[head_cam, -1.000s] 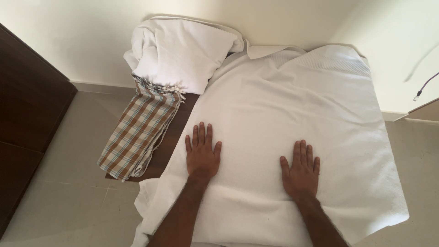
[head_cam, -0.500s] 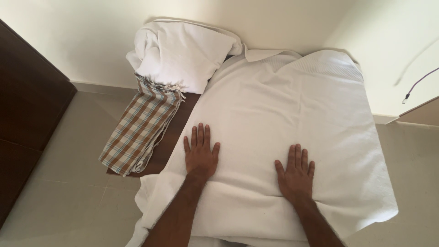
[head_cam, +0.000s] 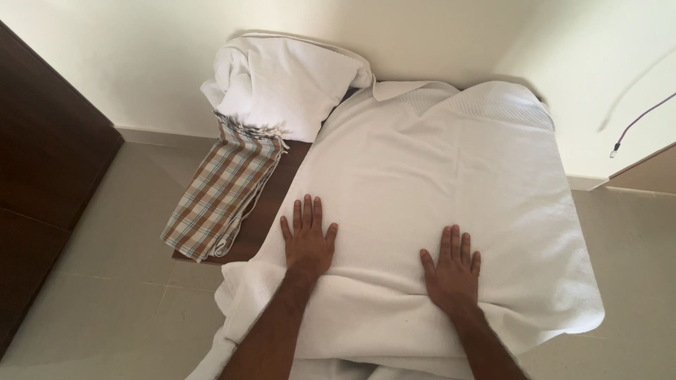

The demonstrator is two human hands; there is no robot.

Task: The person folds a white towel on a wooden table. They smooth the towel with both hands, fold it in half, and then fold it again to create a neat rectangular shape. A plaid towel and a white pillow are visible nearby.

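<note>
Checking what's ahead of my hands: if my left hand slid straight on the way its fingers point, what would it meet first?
Probably only more of the spread white towel, on which the left hand lies flat; beyond it stands the wall. The bunched white cloth sits left of that line.

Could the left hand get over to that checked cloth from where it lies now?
Probably yes. The left hand lies flat on the white towel, and the checked cloth hangs just to its left, with only bare dark tabletop between them.
</note>
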